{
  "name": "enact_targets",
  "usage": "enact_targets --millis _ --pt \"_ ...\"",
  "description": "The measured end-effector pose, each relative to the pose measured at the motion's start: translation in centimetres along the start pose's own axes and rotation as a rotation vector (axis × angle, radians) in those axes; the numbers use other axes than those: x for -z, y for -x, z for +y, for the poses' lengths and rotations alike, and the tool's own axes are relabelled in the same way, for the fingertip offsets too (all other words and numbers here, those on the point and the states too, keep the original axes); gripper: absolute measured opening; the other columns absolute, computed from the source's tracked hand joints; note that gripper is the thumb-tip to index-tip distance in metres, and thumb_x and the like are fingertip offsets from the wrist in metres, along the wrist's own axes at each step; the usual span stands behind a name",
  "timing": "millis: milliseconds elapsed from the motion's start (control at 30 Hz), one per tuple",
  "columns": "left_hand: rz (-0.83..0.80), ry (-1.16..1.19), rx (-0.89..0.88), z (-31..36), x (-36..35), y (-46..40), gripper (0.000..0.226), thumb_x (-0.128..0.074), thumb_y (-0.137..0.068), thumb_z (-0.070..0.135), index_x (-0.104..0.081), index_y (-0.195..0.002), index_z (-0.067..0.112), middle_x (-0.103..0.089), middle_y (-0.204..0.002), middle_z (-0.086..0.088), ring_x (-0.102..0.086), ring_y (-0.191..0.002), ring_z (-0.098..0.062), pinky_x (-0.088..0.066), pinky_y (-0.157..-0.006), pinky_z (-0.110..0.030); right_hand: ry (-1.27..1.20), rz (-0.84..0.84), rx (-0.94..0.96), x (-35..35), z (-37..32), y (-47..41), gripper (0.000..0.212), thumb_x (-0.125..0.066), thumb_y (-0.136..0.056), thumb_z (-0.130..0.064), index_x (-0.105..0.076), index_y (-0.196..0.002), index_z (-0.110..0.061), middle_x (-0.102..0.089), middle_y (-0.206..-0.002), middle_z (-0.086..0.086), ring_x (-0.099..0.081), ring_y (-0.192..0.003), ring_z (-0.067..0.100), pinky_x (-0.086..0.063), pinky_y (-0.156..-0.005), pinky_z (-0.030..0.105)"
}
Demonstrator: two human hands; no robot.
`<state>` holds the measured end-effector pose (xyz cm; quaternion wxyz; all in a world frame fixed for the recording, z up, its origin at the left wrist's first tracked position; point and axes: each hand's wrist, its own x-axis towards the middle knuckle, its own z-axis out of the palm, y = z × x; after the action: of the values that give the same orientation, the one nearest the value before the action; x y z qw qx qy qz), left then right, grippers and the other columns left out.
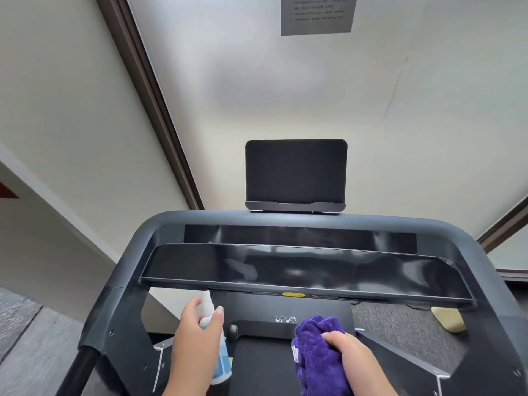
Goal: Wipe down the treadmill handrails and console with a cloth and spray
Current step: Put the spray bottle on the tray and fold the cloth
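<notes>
Head view, near: left hand (194, 332) curled round spray bottle (213, 332), nozzle up toward console (303, 267) underside, forefinger near top. Right hand (353, 352) clenched on bunched purple cloth (317, 352), held over belt (263, 367), touching nothing else. Judgement: early stage, spraying about to start; console, handrail (120, 315) both left to wipe. Console glossy, smeared reflections. Farther: black tablet holder (295, 172), cream wall (285, 95), grey notice (318, 14), dark door trim (148, 95), grey carpet (25, 338).

A gym room: a treadmill console (305, 270), speckled rubber flooring (17, 312), a posted notice (318, 14).
</notes>
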<state>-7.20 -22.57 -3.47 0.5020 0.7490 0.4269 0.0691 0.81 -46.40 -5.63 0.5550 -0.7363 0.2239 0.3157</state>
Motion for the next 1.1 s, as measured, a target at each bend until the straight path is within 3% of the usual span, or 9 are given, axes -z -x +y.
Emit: enact_targets --millis 67,133,233,433,633,767,833,967,1100 --pt "0.026 0.023 -0.017 0.2 1.3 -1.5 0.016 -0.063 -0.097 0.035 -0.064 -0.100 0.019 -0.067 -0.090 -0.004 -0.066 -0.084 -0.026 -0.056 -0.083 -0.049 0.016 0.025 -0.008 -0.8 -0.3 0.4 0.014 -0.072 -0.089 -0.017 -0.069 -0.078 -0.009 -0.066 -0.095 0.012 -0.058 -0.078 0.016 -0.038 -0.061 0.025" --pt "0.059 0.056 -0.021 0.5 2.8 -3.3 0.021 -0.063 -0.097 0.030 -0.062 -0.085 0.013 -0.064 -0.082 -0.010 -0.063 -0.077 -0.028 -0.054 -0.074 -0.045 0.037 0.046 0.004 -1.6 -0.2 0.3 0.013 -0.068 -0.094 -0.015 -0.071 -0.084 -0.006 -0.064 -0.099 0.012 -0.055 -0.079 0.011 -0.036 -0.059 0.021" --pt "0.122 0.107 -0.077 1.6 5.5 -5.9 0.017 -0.063 -0.097 0.033 -0.063 -0.088 0.019 -0.066 -0.085 -0.006 -0.066 -0.080 -0.025 -0.052 -0.066 -0.038 0.074 0.038 -0.011 -3.0 -0.1 0.3 0.017 -0.066 -0.096 -0.015 -0.071 -0.081 -0.009 -0.063 -0.098 0.009 -0.053 -0.080 0.010 -0.035 -0.060 0.018" --pt "0.266 0.175 -0.225 3.3 8.5 -11.9 0.019 -0.062 -0.097 0.039 -0.063 -0.087 0.022 -0.064 -0.083 0.001 -0.064 -0.079 -0.022 -0.053 -0.068 -0.039 0.061 0.117 -0.018 -5.3 -0.8 2.0 0.008 -0.070 -0.091 -0.013 -0.073 -0.086 -0.007 -0.070 -0.097 0.010 -0.062 -0.089 0.023 -0.041 -0.070 0.034" --pt "0.265 0.144 -0.306 2.3 8.3 -16.2 0.009 -0.060 -0.100 0.037 -0.062 -0.099 0.027 -0.064 -0.087 0.010 -0.063 -0.087 -0.021 -0.049 -0.069 -0.030 0.022 0.188 -0.070 -6.4 -1.1 2.7 0.013 -0.072 -0.089 -0.018 -0.077 -0.089 -0.006 -0.072 -0.100 0.013 -0.064 -0.092 0.022 -0.043 -0.069 0.031" --pt "0.217 0.142 -0.350 0.6 8.2 -17.1 0.024 -0.055 -0.103 0.036 -0.059 -0.126 0.031 -0.064 -0.120 0.021 -0.060 -0.103 -0.011 -0.049 -0.090 -0.029 -0.006 0.225 -0.057 -7.2 -0.9 3.2 0.013 -0.071 -0.089 -0.015 -0.078 -0.086 -0.004 -0.071 -0.101 0.014 -0.062 -0.094 0.021 -0.043 -0.072 0.032" --pt "0.198 0.148 -0.370 -0.3 8.4 -17.4 0.018 -0.054 -0.104 0.033 -0.055 -0.122 0.034 -0.054 -0.144 0.020 -0.056 -0.111 -0.007 -0.042 -0.091 -0.024 -0.005 0.239 -0.043 -7.5 -1.1 3.7 0.014 -0.069 -0.092 -0.015 -0.077 -0.087 -0.004 -0.069 -0.102 0.014 -0.061 -0.093 0.020 -0.042 -0.071 0.031" --pt "0.188 0.128 -0.389 -1.7 8.5 -18.4 0.016 -0.053 -0.104 0.034 -0.054 -0.115 0.022 -0.044 -0.150 0.027 -0.055 -0.115 -0.007 -0.043 -0.091 -0.026 -0.059 0.277 -0.038 -7.8 -1.8 4.4 0.010 -0.069 -0.091 -0.011 -0.074 -0.090 -0.003 -0.071 -0.095 0.013 -0.061 -0.085 0.021 -0.041 -0.066 0.030" --pt "0.203 0.148 -0.402 -1.4 8.7 -19.3 0.024 -0.053 -0.104 0.034 -0.053 -0.125 0.022 -0.048 -0.151 0.017 -0.054 -0.125 -0.013 -0.046 -0.104 -0.035 -0.069 0.275 -0.025 -8.4 -2.1 4.6 0.009 -0.069 -0.092 -0.011 -0.074 -0.090 -0.004 -0.071 -0.094 0.014 -0.063 -0.084 0.025 -0.043 -0.067 0.034"
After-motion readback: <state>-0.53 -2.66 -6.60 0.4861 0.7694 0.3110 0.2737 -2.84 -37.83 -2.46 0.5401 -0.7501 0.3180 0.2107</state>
